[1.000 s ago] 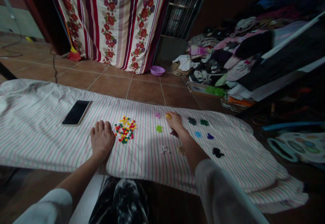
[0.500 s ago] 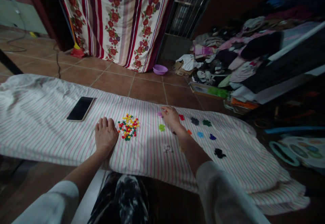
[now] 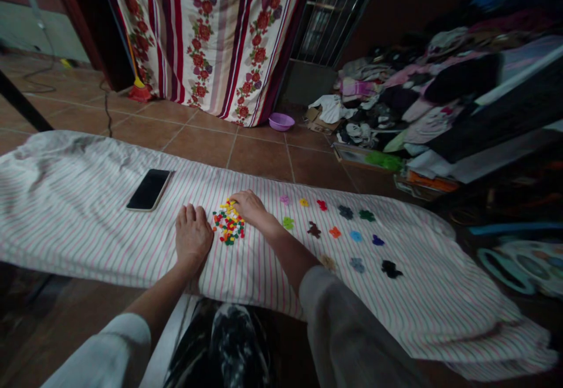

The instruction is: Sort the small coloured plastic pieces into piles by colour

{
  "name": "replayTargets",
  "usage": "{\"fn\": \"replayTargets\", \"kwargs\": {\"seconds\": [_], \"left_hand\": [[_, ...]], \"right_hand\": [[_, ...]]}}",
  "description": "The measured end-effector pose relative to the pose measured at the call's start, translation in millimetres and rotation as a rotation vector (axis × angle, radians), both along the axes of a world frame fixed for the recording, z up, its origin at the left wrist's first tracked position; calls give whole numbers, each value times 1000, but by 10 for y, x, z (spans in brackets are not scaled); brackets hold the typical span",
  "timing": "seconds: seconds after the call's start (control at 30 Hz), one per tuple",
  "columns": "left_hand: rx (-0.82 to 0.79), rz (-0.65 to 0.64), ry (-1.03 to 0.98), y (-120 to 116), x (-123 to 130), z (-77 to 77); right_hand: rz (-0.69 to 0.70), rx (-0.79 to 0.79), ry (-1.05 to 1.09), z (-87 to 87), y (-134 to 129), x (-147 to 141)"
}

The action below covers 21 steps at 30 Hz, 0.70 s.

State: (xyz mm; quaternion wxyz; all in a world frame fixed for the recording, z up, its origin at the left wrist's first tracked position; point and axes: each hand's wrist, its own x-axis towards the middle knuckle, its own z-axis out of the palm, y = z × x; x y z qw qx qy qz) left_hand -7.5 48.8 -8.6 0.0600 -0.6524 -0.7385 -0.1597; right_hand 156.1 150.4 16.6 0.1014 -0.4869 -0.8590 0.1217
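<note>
Our right hand point(image 3: 248, 205) has moved leftward from the pink pile point(image 3: 285, 200) to the far right side of the mixed heap point(image 3: 229, 227), while our left hand point(image 3: 193, 237) has stayed planted. Toward the near edge of the striped cloth point(image 3: 246, 274) lie the tan pile point(image 3: 328, 262), partly behind our right forearm point(image 3: 288, 248), then the grey pile point(image 3: 357, 265) and black pile point(image 3: 391, 269); we had better carry that arm high, as a low one could drag them. Farther in, our left hand lies palm down, fingers flat and slightly spread, just beside the heap's left side; we see nothing in its hold, and its weight probably helps steady the cloth. Between both hands, left of the cloth's middle, sits the heap of small coloured pieces. Our right fingers bend over yellow ones at its far rim, tips close together; whether they pinch anything we cannot tell. We judge it best to come down with the fingertips alone and take pieces from the rim, so neighbours don't scatter. Beyond, toward the far edge, the yellow pile point(image 3: 304, 202) and red pile point(image 3: 322, 205) stand apart, and the phone point(image 3: 149, 190) lies well clear at left.
</note>
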Motion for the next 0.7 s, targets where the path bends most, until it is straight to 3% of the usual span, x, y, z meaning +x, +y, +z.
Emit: {"fn": "replayTargets", "kwargs": {"seconds": [0.2, 0.4, 0.7], "left_hand": [[-10, 6, -28, -4, 9, 2], [-11, 9, -7, -10, 15, 5], [2, 8, 67, -18, 8, 2]], "right_hand": [[-64, -7, -41, -56, 25, -60], [-130, -39, 43, -13, -32, -58], [-181, -13, 254, -80, -24, 0]]}}
